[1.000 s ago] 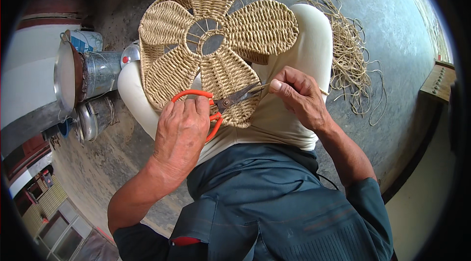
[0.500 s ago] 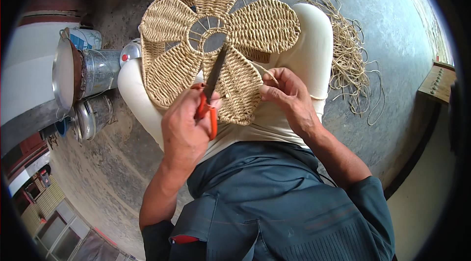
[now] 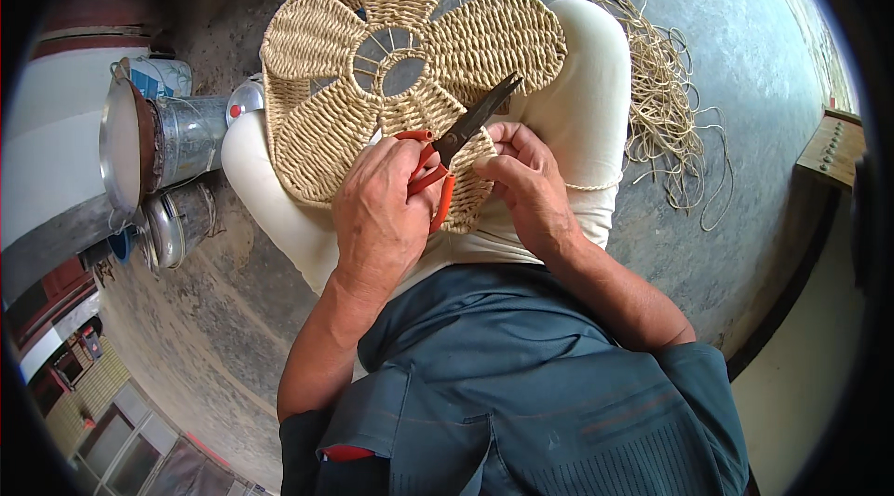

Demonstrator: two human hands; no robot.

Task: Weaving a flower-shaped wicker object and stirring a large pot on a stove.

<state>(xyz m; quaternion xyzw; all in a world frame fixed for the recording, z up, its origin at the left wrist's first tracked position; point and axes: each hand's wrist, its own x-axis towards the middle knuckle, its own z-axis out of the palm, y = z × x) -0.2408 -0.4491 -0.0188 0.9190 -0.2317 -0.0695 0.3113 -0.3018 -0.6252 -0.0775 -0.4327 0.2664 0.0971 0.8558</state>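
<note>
A flower-shaped woven basket piece (image 3: 321,144) of tan twisted cord lies across my lap, its petals set around a ring with bare ribs. My left hand (image 3: 384,207) is closed around a pair of scissors (image 3: 473,125) with red handles. The dark blades point up and right, over the right edge of the lower-right petal. At that same edge, close by the blades, the fingers of my right hand (image 3: 531,187) are pinched together. A length of cord (image 3: 593,187) runs from beside that hand over my right thigh; the part between the fingertips is hidden.
A loose heap of cord (image 3: 656,91) lies on the concrete floor right of my knee. On the left are a metal drum (image 3: 191,144) with a round lid, a silver pot (image 3: 170,228) and a bucket (image 3: 163,75). A wooden bench (image 3: 832,151) stands far right.
The scissors have swung rightward from over the middle of the lower-right petal to its edge. My right hand has moved slightly left against the petal; the strand seen at its fingers is now hidden.
</note>
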